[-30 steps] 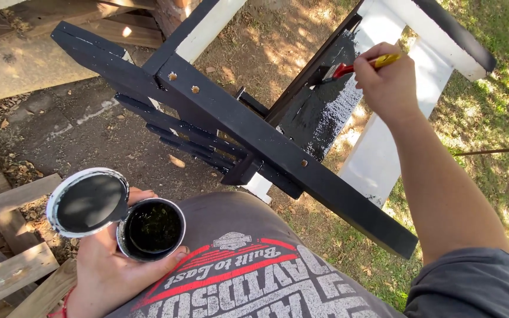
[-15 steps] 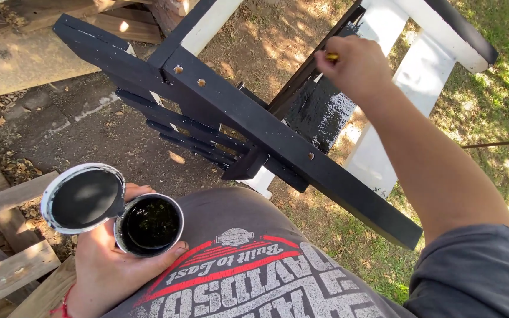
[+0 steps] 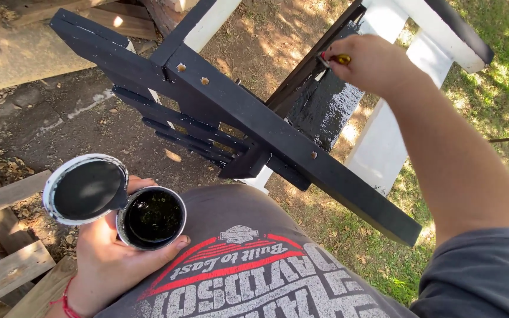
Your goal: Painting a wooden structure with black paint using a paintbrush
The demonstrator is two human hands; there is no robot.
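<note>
My left hand (image 3: 108,259) holds a small open can of black paint (image 3: 151,218) against my lap, with its paint-coated lid (image 3: 85,189) held beside it. My right hand (image 3: 374,63) is raised over a wooden chair frame (image 3: 278,138) and grips a yellow-handled paintbrush (image 3: 335,59). The brush end lies at a half-blackened slat (image 3: 328,106), behind a dark rail, so the bristles are mostly hidden. Most of the frame is painted black; other boards are still white (image 3: 384,135).
Bare dirt (image 3: 60,118) lies below the frame on the left, grass (image 3: 478,112) to the right. Weathered wooden pallet boards (image 3: 4,265) sit at the lower left. A rough plank (image 3: 13,56) lies at the upper left.
My right hand has dragged the brush leftward and up along the slat, so less of the brush shows. The can and lid stay put in my left hand.
</note>
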